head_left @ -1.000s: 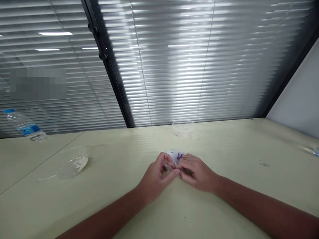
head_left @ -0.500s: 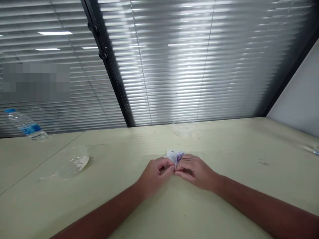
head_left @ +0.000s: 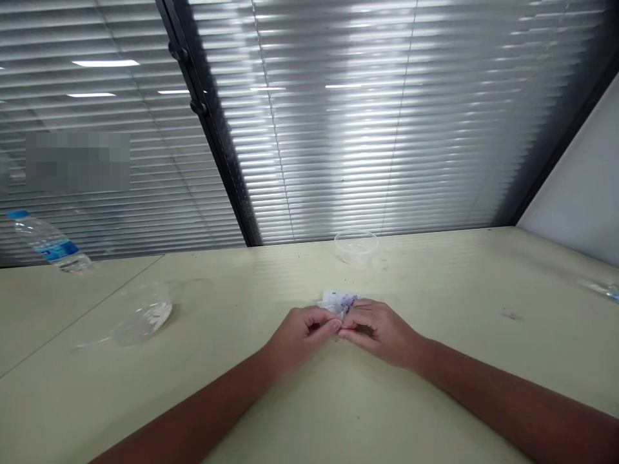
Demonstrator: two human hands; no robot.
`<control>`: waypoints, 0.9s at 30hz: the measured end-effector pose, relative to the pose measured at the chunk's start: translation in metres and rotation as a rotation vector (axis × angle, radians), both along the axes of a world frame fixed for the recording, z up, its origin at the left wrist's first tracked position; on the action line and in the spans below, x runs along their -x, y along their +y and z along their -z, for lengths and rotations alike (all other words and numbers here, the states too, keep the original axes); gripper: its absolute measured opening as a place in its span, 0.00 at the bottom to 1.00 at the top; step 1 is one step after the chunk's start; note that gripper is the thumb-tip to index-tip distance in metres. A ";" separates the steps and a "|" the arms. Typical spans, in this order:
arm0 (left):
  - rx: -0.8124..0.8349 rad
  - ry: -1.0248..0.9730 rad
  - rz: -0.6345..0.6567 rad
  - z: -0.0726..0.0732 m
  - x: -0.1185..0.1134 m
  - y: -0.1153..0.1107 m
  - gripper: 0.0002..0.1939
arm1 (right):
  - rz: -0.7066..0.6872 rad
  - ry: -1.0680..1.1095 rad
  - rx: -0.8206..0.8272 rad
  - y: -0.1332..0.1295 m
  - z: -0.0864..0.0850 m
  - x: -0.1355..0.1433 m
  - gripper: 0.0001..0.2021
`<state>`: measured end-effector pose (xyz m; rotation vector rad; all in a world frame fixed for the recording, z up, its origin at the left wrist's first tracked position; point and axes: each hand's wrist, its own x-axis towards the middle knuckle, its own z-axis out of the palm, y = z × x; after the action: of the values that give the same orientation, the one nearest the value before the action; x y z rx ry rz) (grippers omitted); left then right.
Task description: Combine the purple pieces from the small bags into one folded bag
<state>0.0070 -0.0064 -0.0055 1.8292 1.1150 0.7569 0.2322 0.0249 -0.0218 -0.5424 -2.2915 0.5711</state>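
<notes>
A small crumpled white plastic bag (head_left: 334, 299) with purple print lies at the middle of the table, just beyond my fingers. My left hand (head_left: 307, 332) pinches the near end of it between thumb and forefinger. Right against it, my right hand (head_left: 380, 332) pinches the same end, its fingertips touching those of the left. The bag's right part is partly hidden behind my right fingers. What exactly lies between the fingertips is too small to make out.
A clear round plastic bowl (head_left: 356, 246) stands at the table's back edge. To the left lies a thin clear plastic piece (head_left: 140, 319) with a white patch. A water bottle (head_left: 55, 247) with a blue cap stands far left. Window blinds (head_left: 329, 129) rise behind the table (head_left: 435, 283).
My fingertips have drawn slightly closer together, covering the thin strip of the bag's end that showed between them. Otherwise both hands stay in place.
</notes>
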 end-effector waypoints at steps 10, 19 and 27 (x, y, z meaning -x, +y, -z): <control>-0.379 0.271 -0.065 0.007 -0.004 -0.002 0.06 | 0.070 -0.013 -0.104 -0.004 -0.002 0.003 0.12; -0.457 0.266 -0.126 0.001 0.008 0.006 0.05 | 0.169 0.000 -0.120 -0.003 -0.007 0.002 0.02; -0.352 0.081 0.023 -0.005 0.011 0.009 0.11 | 0.168 -0.092 -0.083 -0.003 -0.005 -0.002 0.39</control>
<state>-0.0042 0.0021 -0.0009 2.1781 1.0599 0.9176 0.2344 0.0223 -0.0172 -0.7252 -2.3165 0.3748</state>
